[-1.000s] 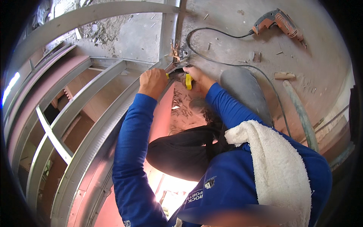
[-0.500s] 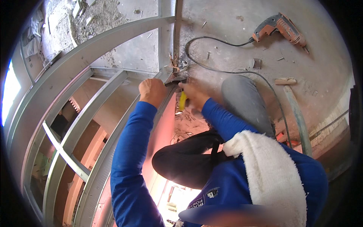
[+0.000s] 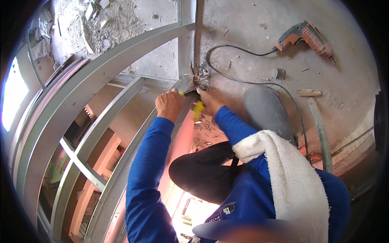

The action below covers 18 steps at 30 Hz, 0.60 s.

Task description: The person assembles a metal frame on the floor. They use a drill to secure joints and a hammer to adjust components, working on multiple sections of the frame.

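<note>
My left hand is closed in a fist at the metal framing, with a bit of yellow and a dark part showing beside its fingers. Close to its right, my right hand is closed around a yellow-handled tool. The yellow handle points down below the right fingers, and dark parts bridge the gap between both hands. Blur and fingers hide the tool's exact kind. Both hands are over a grey metal channel, near the corner where the frame's members meet.
Curved metal studs fill the left side. On the dusty floor at the upper right lies an orange-and-black power drill, its black cord looping past my knee. A hammer lies at the right. Several screws and scraps are scattered about.
The view has shifted slightly, so the scene sits further right and lower. A yellow bit now shows beside my left fist. Both hands stay close together at the channel.
</note>
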Tool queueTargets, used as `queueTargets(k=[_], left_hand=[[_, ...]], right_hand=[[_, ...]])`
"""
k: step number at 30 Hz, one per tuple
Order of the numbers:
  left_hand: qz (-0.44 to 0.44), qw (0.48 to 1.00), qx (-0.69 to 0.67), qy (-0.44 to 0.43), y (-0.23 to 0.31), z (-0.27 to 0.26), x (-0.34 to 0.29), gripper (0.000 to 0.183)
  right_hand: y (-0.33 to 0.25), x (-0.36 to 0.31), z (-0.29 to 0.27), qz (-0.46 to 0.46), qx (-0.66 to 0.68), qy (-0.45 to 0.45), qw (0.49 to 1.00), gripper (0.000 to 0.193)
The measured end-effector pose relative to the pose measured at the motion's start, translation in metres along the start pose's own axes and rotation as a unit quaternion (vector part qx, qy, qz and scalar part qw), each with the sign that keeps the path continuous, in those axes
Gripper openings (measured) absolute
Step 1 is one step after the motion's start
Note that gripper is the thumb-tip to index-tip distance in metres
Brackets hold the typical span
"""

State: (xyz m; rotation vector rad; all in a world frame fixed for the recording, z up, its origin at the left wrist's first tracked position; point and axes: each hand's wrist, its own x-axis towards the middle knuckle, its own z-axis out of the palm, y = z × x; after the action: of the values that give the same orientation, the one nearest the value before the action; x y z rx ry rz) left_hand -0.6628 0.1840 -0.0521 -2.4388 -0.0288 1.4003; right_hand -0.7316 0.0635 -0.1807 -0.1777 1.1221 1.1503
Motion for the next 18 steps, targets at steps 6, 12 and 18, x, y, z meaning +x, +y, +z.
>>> queueTargets(k=[6, 12, 18], left_hand=[[-0.056, 0.995, -0.048, -0.062, 0.023, -0.025, -0.001, 0.068], [-0.027, 0.987, 0.031, -0.158, 0.042, -0.045, -0.007, 0.084], [0.096, 0.97, 0.013, -0.221, 0.022, -0.046, 0.014, 0.056]], right_hand=[[0.031, 0.046, 0.0, -0.048, 0.171, -0.007, 0.984, 0.037], [0.041, 0.098, -0.023, -0.059, 0.081, 0.078, 0.992, 0.067], [0.051, 0.126, -0.01, -0.123, 0.018, 0.204, 0.971, 0.083]])
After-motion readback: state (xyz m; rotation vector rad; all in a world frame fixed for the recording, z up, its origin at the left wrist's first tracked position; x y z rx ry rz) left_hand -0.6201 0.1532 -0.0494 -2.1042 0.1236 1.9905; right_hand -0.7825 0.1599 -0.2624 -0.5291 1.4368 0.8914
